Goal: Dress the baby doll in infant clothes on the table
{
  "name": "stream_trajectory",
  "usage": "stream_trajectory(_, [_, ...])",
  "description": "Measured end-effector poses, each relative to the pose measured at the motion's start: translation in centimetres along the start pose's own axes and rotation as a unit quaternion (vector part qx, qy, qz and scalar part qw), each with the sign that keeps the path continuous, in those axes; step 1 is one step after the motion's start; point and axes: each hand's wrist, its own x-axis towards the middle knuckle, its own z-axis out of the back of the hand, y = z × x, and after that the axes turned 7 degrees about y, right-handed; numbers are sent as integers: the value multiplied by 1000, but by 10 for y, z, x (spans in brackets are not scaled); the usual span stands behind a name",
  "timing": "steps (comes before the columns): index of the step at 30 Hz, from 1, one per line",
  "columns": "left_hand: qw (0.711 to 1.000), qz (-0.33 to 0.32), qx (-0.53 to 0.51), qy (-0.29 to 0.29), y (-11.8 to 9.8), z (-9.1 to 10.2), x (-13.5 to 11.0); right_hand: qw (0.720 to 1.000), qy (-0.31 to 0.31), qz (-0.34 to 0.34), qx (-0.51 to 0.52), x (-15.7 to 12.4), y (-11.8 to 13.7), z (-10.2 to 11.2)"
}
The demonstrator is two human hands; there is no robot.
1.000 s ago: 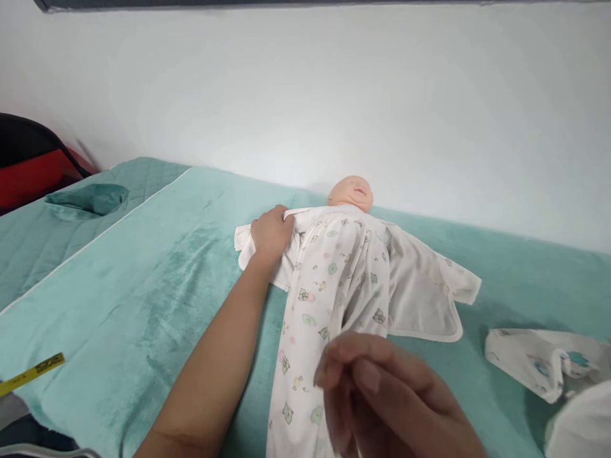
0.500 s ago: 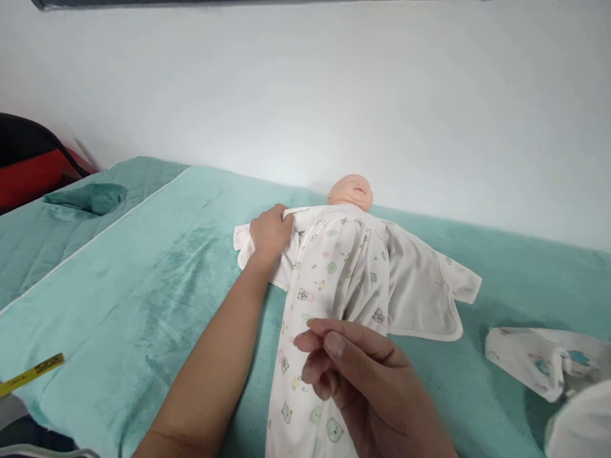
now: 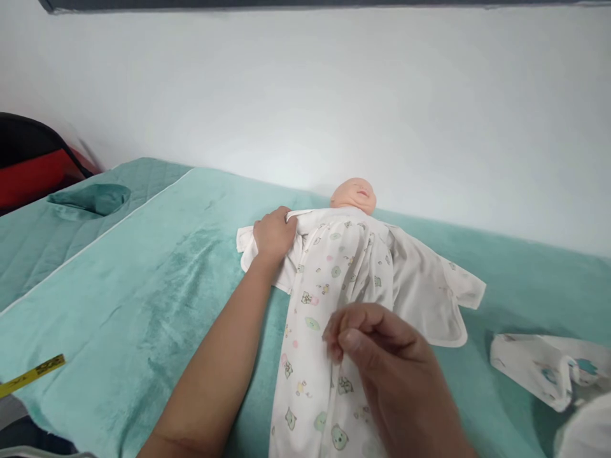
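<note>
A baby doll (image 3: 356, 193) lies on its back on a teal blanket (image 3: 143, 299), wearing a white printed sleepsuit (image 3: 334, 280) whose right flap lies opened out. My left hand (image 3: 274, 234) is closed on the garment at the doll's shoulder, gripping the fabric. My right hand (image 3: 382, 356) hovers over the sleepsuit's lower part with thumb and fingers pinched together; I cannot make out whether fabric is in the pinch.
A folded white printed cloth (image 3: 544, 369) lies at the right. A yellow tape (image 3: 31, 375) shows at the lower left. A dark green pouch (image 3: 90, 197) rests on a quilted teal cover, with a red and black object (image 3: 33, 165) behind. A white wall backs the bed.
My right hand has moved forward over the sleepsuit's lower part, fingers still pinched. My left hand stays on the doll's shoulder.
</note>
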Motion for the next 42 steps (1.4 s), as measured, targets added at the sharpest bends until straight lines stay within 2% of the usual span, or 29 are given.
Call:
stream_trajectory(2, [1000,3,-1,3,1,-1,1,989,-4,54,-139,13,5,5])
stream_trajectory(3, [1000,3,-2,4,1,-1,1,973,-3,75,-219,23,9,6])
stream_trajectory(5, [1000,4,-4,3,1,-1,2,919,7,116,-376,49,14,7])
stream_trajectory(7, [1000,2,-8,0,2,-1,1,843,16,138,-520,85,17,8])
stream_trajectory(9, [1000,-5,-15,-5,3,-1,1,734,29,130,-666,124,17,7])
stream_trajectory(11, [1000,-14,-23,-10,4,-1,1,615,58,78,-782,161,16,6])
stream_trajectory(12, [999,-16,-26,-13,4,0,1,566,71,47,-820,177,16,6])
stream_trajectory(13, [999,-17,-27,-14,5,0,1,529,88,23,-844,191,16,5])
stream_trajectory(15, [1000,-19,-20,-9,6,0,1,488,123,-11,-864,212,15,3])
stream_trajectory(20, [999,-40,30,1,7,-3,2,467,186,-43,-863,233,10,0])
stream_trajectory(26, [999,-40,24,-22,4,-2,-2,441,182,-26,-878,225,16,0])
stream_trajectory(28, [999,-31,13,-42,4,1,-5,418,178,-18,-891,218,27,-1])
stream_trajectory(30, [999,-19,3,-48,4,3,-6,377,166,-13,-911,210,41,-1])
stream_trajectory(32, [999,-10,2,-33,6,5,-6,339,146,-17,-929,204,54,-1])
stream_trajectory(33, [1000,-8,4,-20,7,5,-6,329,135,-23,-934,201,60,-1])
stream_trajectory(35, [1000,-7,9,5,11,5,-6,328,115,-38,-937,196,69,1])
stream_trajectory(38, [999,-15,20,27,12,4,-6,345,94,-44,-933,191,73,4])
stream_trajectory(42, [997,-67,42,11,5,5,-9,359,105,-10,-927,192,60,7])
